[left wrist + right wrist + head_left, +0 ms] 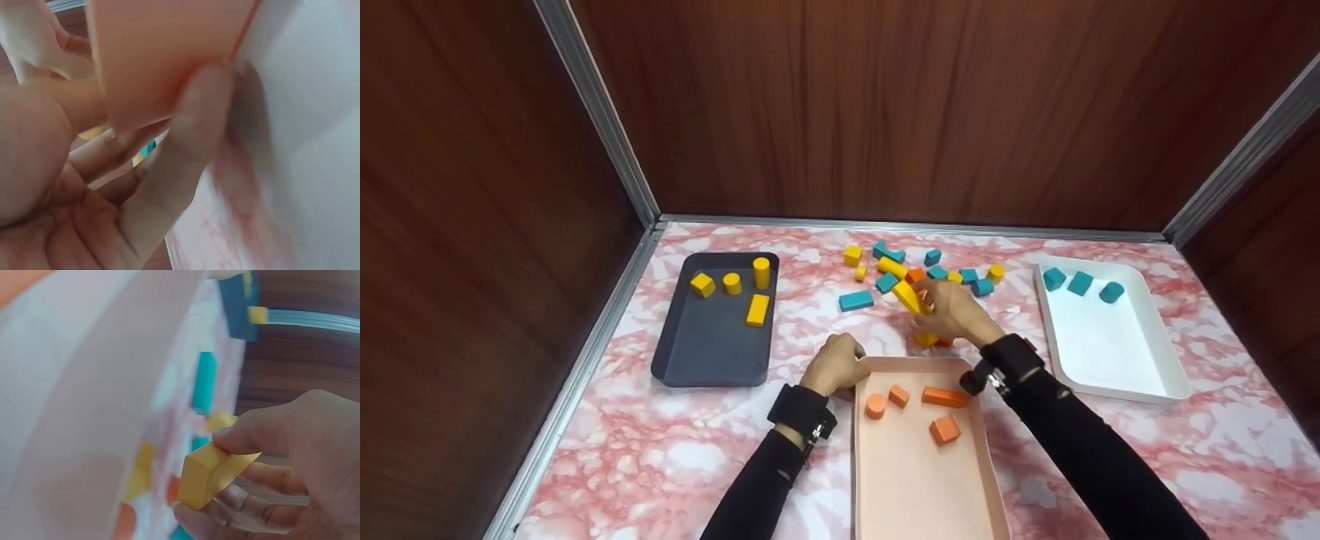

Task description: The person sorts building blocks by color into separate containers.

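My left hand point(834, 366) grips the far left corner of the peach tray point(856, 465); in the left wrist view the thumb and fingers point(194, 112) are on either side of its wall. Above the pile beyond that tray, my right hand point(952, 309) pinches a long yellow block point(907, 296) between thumb and fingertips. The right wrist view shows this block's flat end point(196, 481). Below the right hand lies another yellow block point(925, 340), partly hidden, with an orange one point(944, 342) beside it. Orange pieces, including a cylinder point(875, 406) and a cube point(945, 430), lie inside the peach tray.
A dark grey tray point(709, 367) on the left holds several yellow blocks. The white tray point(1117, 352) on the right holds three teal blocks. Loose yellow, teal and orange pieces, such as a teal block point(856, 301), lie before the wooden back wall point(885, 112).
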The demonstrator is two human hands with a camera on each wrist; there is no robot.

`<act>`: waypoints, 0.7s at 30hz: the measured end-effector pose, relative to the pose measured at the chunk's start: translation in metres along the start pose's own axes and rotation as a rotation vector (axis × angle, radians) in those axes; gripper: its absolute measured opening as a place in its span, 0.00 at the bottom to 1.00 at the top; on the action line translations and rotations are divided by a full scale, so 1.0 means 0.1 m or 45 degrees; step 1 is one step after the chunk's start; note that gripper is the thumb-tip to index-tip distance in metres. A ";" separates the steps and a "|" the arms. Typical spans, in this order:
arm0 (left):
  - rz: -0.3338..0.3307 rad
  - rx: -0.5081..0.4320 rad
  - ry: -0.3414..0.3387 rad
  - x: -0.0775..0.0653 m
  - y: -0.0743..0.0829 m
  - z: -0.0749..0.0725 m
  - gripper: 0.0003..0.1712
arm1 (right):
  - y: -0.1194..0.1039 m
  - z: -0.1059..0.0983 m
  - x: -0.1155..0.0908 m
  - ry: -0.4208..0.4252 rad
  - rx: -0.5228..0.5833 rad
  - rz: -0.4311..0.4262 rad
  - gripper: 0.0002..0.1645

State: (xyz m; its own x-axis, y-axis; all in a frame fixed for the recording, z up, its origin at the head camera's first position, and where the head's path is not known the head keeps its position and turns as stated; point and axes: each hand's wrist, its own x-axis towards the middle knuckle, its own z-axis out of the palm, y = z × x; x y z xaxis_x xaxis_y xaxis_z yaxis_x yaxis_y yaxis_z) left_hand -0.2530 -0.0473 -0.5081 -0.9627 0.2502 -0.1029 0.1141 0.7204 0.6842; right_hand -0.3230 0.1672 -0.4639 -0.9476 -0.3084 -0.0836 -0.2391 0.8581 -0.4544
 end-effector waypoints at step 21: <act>0.538 -0.865 0.013 -0.33 0.64 -0.12 0.32 | -0.23 -0.19 -1.14 0.234 0.602 -0.433 0.28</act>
State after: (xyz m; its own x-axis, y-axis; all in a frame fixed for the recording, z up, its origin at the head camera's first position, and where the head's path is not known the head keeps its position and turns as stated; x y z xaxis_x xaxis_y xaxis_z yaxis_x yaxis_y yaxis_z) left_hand -0.2165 -0.0172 -0.4527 -0.8741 0.4055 0.2675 0.2984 0.0138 0.9543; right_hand -0.2134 0.1902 -0.4266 -0.8655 -0.4215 0.2705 -0.4549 0.4358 -0.7766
